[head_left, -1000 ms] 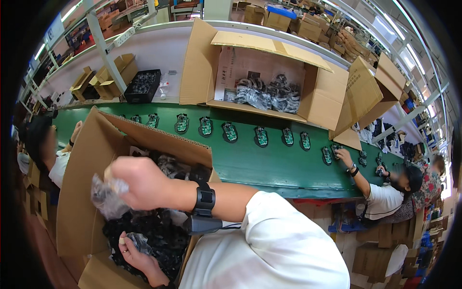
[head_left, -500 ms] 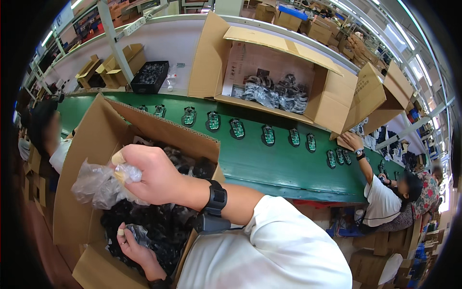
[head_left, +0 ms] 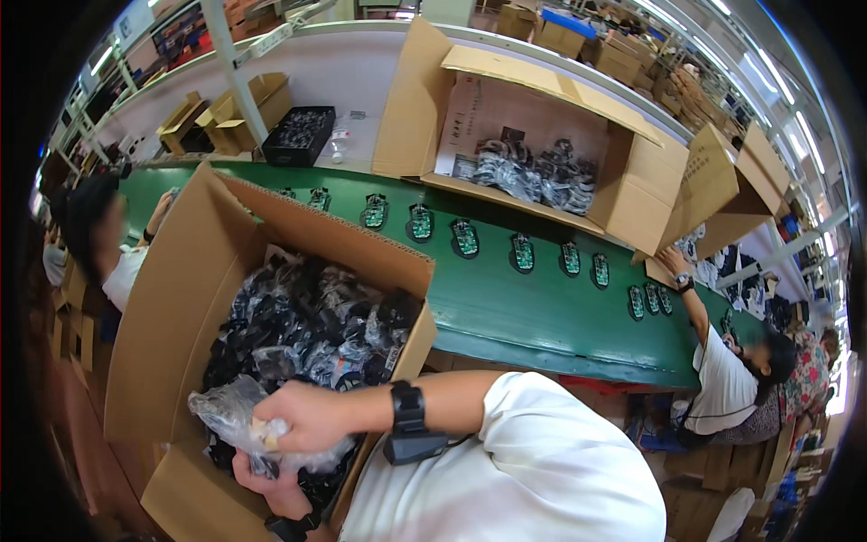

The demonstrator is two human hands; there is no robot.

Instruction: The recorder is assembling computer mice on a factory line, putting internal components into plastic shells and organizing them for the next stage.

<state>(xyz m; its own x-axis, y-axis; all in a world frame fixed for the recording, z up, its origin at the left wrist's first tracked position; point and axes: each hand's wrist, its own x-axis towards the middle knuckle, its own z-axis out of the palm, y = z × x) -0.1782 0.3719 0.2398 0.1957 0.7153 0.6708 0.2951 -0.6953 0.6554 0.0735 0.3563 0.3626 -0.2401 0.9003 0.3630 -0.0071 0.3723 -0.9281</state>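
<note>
My right hand [head_left: 312, 417] is closed on a crumpled clear plastic bag [head_left: 226, 408] over a large open cardboard box [head_left: 153, 361]. Just below it, my left hand [head_left: 271, 488] curls around a piece of clear plastic [head_left: 265, 465], its fingers partly covered by the right hand and the bag. Whether the two pieces of plastic are joined I cannot tell. Under both hands the box holds a heap of black parts [head_left: 298, 307], many wrapped in clear plastic. Pale covers sit on some of my fingertips.
Beyond the box runs a green work surface [head_left: 506, 312] bearing several mouse-shaped black units with green circuit boards [head_left: 465, 238]. An open carton [head_left: 424, 108] of bagged parts stands behind it, near a black tray [head_left: 300, 135]. One co-worker [head_left: 731, 370] sits at the right, another [head_left: 99, 235] at the left.
My right hand has come down with the plastic bag, now right against my left hand. More of the heap in the box shows. The view has shifted slightly.
</note>
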